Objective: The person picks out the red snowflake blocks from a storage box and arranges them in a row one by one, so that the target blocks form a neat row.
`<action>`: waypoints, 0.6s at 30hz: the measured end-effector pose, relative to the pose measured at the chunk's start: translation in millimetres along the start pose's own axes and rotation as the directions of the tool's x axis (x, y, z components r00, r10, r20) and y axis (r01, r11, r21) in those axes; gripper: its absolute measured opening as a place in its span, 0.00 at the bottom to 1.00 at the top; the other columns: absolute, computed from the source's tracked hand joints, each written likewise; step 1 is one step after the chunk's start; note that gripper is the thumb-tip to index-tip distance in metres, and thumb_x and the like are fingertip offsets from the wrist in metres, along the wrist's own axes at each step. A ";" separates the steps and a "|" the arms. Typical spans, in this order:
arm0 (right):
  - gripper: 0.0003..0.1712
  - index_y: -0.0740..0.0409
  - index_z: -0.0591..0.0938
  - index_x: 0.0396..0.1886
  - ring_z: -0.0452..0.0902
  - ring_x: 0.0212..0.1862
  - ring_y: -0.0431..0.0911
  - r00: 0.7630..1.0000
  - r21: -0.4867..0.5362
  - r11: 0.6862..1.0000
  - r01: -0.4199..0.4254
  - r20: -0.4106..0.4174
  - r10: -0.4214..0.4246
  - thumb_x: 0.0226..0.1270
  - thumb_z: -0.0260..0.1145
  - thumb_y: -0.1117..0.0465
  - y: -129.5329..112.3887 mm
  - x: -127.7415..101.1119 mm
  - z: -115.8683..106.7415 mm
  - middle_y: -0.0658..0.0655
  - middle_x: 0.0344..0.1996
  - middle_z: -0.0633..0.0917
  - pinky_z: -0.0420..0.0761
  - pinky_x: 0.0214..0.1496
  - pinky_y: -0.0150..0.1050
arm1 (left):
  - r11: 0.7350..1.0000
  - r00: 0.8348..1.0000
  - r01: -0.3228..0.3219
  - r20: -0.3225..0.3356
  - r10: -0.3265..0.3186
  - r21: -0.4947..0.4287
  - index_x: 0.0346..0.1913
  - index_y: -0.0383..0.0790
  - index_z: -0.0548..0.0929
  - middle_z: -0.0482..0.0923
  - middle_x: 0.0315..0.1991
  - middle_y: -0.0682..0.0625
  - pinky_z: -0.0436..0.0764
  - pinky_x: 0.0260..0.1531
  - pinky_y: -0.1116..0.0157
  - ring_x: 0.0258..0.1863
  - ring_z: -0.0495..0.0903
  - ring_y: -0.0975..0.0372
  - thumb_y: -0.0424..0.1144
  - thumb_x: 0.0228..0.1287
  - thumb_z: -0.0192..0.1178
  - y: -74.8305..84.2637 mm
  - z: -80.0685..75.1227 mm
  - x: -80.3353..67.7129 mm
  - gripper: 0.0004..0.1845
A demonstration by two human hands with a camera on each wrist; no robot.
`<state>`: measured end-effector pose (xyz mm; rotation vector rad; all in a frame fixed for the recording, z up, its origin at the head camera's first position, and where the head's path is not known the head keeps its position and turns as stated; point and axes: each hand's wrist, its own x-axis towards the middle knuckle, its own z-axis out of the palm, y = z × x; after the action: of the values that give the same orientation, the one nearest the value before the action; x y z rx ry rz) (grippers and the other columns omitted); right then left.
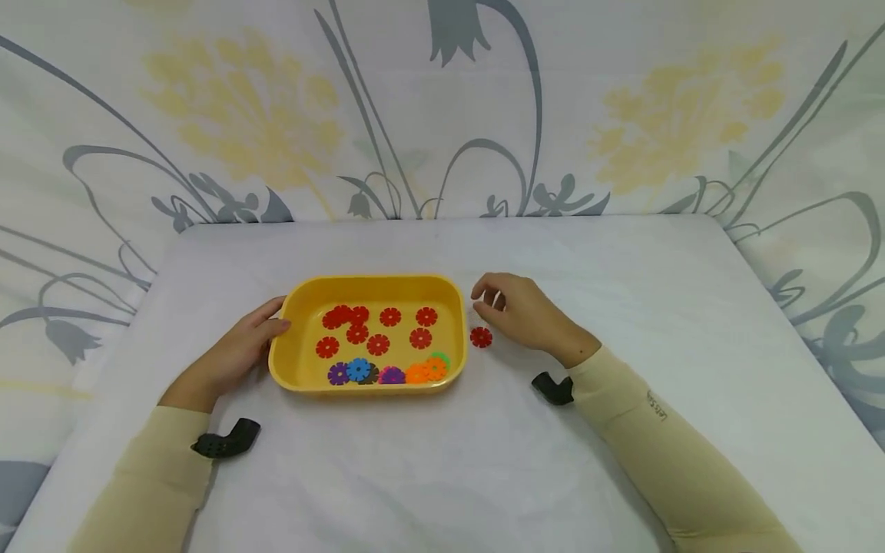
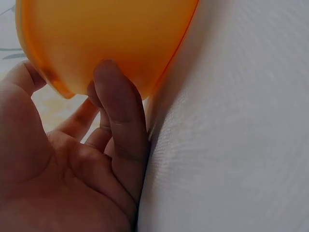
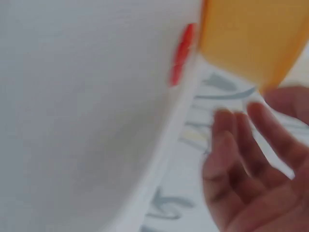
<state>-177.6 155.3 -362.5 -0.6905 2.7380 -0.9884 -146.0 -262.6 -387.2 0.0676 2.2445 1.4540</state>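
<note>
— What's the left hand (image 1: 238, 355) doing?

— It rests against the left end of the shallow yellow plastic tray (image 1: 299, 370) with rounded corners. The fingers lie fairly straight along the outer wall, touching it; the wrist view shows a fingertip pressed to the tray's side, not curled round the rim.

— And the right hand (image 1: 522, 311)?

— Just off the tray's right end, above the white cloth-covered table (image 1: 622, 307). Its fingers are loosely bent and hold nothing that I can see. In the wrist view they're blurred.

— Where are the pieces?

— One flat red flower-shaped plastic disc (image 1: 481, 337) lies on the cloth, just beside the tray's right wall and just below that hand, not touching it. Inside the tray, more red discs (image 1: 378, 344) are spread over the floor, and a row of purple, blue, orange and green discs (image 1: 390, 372) sits along the near wall.
</note>
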 end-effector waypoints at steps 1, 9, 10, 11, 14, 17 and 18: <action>0.09 0.58 0.82 0.47 0.76 0.36 0.46 0.999 0.009 1.000 0.020 -0.045 -0.020 0.71 0.63 0.61 -5.9 0.6 -0.9 0.54 0.35 0.83 0.81 0.38 0.37 | 1.000 1.000 -0.009 -0.002 0.009 0.001 0.81 0.46 0.46 0.65 0.71 0.34 0.78 0.49 0.78 0.44 0.79 0.69 0.51 0.80 0.40 -0.5 -0.8 -0.3 0.34; 0.11 0.61 0.81 0.49 0.77 0.42 0.45 0.982 0.056 0.984 0.171 -0.092 -0.166 0.71 0.64 0.61 -51.4 16.5 1.2 0.53 0.39 0.83 0.83 0.47 0.39 | 1.000 1.000 0.005 -0.003 -0.005 0.024 0.81 0.48 0.47 0.64 0.73 0.37 0.75 0.50 0.81 0.47 0.78 0.69 0.52 0.80 0.41 3.2 -2.0 0.1 0.34; 0.11 0.60 0.81 0.49 0.77 0.43 0.45 0.982 0.053 0.982 0.180 -0.075 -0.175 0.71 0.64 0.61 -55.9 19.5 3.1 0.53 0.40 0.83 0.84 0.48 0.40 | 1.000 1.000 0.004 -0.005 -0.004 0.026 0.81 0.48 0.47 0.64 0.73 0.37 0.75 0.50 0.81 0.47 0.78 0.69 0.52 0.80 0.41 4.1 -1.7 0.6 0.34; 0.11 0.59 0.81 0.50 0.77 0.43 0.44 0.982 0.047 0.982 0.185 -0.053 -0.182 0.71 0.64 0.61 -60.3 22.7 5.6 0.53 0.40 0.83 0.84 0.48 0.40 | 1.000 1.000 0.001 -0.006 -0.001 0.026 0.81 0.48 0.47 0.65 0.73 0.37 0.75 0.50 0.81 0.47 0.78 0.68 0.52 0.80 0.41 4.6 -1.3 1.4 0.34; 0.11 0.59 0.81 0.50 0.77 0.45 0.43 0.978 0.028 0.978 0.207 0.029 -0.208 0.71 0.64 0.61 -70.9 32.1 16.6 0.52 0.42 0.83 0.84 0.50 0.40 | 1.000 1.000 -0.004 -0.012 0.004 0.023 0.81 0.48 0.47 0.65 0.72 0.36 0.76 0.50 0.80 0.45 0.78 0.67 0.51 0.80 0.41 4.8 -0.8 2.3 0.33; 0.12 0.59 0.82 0.51 0.77 0.44 0.43 0.963 -0.003 0.971 0.239 0.129 -0.237 0.71 0.64 0.61 -78.2 40.1 31.4 0.51 0.42 0.83 0.84 0.49 0.35 | 1.000 1.000 0.003 -0.014 -0.002 0.010 0.81 0.47 0.47 0.66 0.70 0.35 0.78 0.49 0.79 0.43 0.78 0.66 0.49 0.79 0.41 2.7 -1.2 1.4 0.33; 0.12 0.59 0.82 0.51 0.77 0.44 0.43 0.956 -0.010 0.969 0.249 0.161 -0.244 0.71 0.65 0.61 -79.9 42.2 36.4 0.51 0.41 0.83 0.83 0.49 0.34 | 1.000 1.000 0.005 -0.014 -0.005 0.008 0.81 0.47 0.48 0.66 0.70 0.35 0.78 0.48 0.78 0.43 0.78 0.66 0.49 0.79 0.41 1.9 -1.2 0.8 0.33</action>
<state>-174.8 60.8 -339.1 -1.0882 2.5772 -0.8955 -147.6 -262.6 -385.4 0.0549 2.2599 1.4473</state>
